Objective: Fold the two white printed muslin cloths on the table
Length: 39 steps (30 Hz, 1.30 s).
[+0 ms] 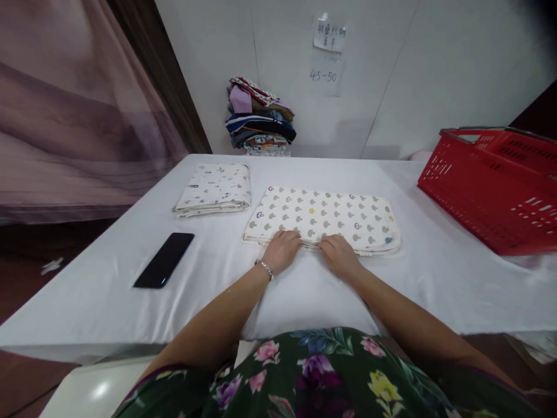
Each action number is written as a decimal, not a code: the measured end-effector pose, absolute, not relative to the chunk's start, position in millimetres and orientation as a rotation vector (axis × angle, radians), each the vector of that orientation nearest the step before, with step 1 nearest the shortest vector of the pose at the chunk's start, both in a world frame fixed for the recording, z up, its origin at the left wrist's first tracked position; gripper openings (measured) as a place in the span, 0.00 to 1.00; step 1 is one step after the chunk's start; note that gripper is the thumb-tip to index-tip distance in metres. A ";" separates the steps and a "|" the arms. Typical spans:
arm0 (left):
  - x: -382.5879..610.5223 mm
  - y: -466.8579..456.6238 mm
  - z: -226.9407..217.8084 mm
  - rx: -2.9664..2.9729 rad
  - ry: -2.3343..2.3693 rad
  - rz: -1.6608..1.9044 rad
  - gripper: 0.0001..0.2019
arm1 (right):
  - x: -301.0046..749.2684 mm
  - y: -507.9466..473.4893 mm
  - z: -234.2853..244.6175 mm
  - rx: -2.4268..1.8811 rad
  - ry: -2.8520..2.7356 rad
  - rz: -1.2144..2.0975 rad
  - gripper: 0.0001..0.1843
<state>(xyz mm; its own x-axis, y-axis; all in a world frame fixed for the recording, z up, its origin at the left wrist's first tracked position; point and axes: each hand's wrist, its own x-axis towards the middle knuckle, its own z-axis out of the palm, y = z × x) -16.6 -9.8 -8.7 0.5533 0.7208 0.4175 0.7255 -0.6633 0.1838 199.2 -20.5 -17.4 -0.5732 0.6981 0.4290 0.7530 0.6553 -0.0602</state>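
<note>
A white cloth (324, 217) printed with grey and a few coloured mushroom shapes lies folded into a long rectangle before me. My left hand (282, 251), with a bracelet at the wrist, pinches its near edge left of the middle. At the same edge, a little to the right, my right hand (342, 255) has its fingers curled on the layers. The thumbs are mostly hidden. Farther left lies another folded white cloth (215, 187) with small dark prints, apart from both hands.
A black phone (164, 260) lies left on the white-covered table (209, 261). On the right stands a red basket (491, 191). A stack of folded clothes (261, 119) rises at the back by the wall, below and left of paper notes (329, 35). A curtain (78, 104) hangs left.
</note>
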 end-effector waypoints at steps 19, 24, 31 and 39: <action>-15.2 -11.2 -11.7 -2.700 -1.318 -0.648 0.11 | 174.2 -19.4 -13.0 -1.182 -2.487 -0.276 0.08; -17.1 -11.5 -11.6 -2.720 -1.355 -0.609 0.09 | 176.0 -14.3 -19.3 -1.150 -2.465 -0.141 0.08; -22.3 -16.3 -8.3 -2.721 -1.366 -0.634 0.05 | 177.6 -16.5 -16.6 -1.146 -2.455 -0.055 0.11; -31.4 -13.7 -7.5 -2.576 -1.517 -0.560 0.09 | 179.7 -17.4 -22.9 -1.083 -2.455 -0.090 0.13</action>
